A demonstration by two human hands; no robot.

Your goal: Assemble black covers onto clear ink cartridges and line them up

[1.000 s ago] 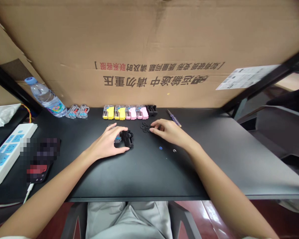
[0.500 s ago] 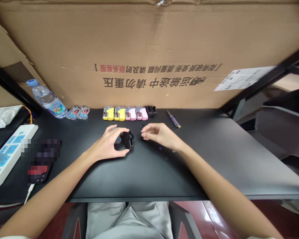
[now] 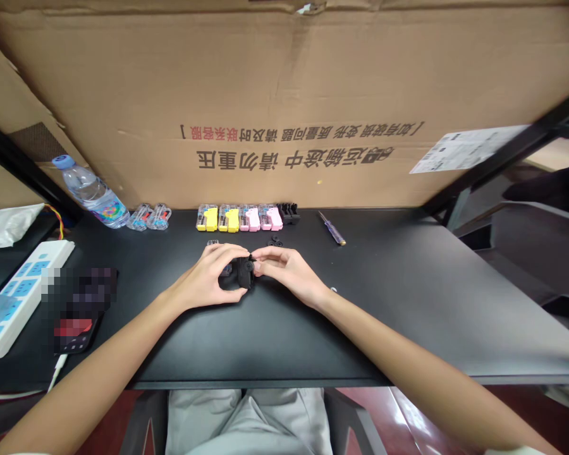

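Note:
My left hand (image 3: 213,275) grips a black plastic housing (image 3: 244,275) between the thumb and fingers, just above the table. A round black piece (image 3: 250,266) shows on the housing's right side. The fingertips of my right hand (image 3: 287,268) are pinched together against that side; whatever they hold is too small and hidden to make out. Partly covered by my left hand, a clear plastic part (image 3: 226,270) lies behind the housing. Several small black round pieces (image 3: 275,241) rest on the table just beyond my right hand.
Along the cardboard wall (image 3: 284,82) stand yellow parts (image 3: 211,218), pink parts (image 3: 252,218), black parts (image 3: 290,213) and clear cases (image 3: 159,217). A screwdriver (image 3: 332,229) lies to the right. At left are a water bottle (image 3: 95,193), a phone (image 3: 83,316) and a power strip (image 3: 23,297).
My right hand has moved left from beside the small black pieces, and its fingertips now meet the black housing. The left hand has kept its hold in nearly the same spot.

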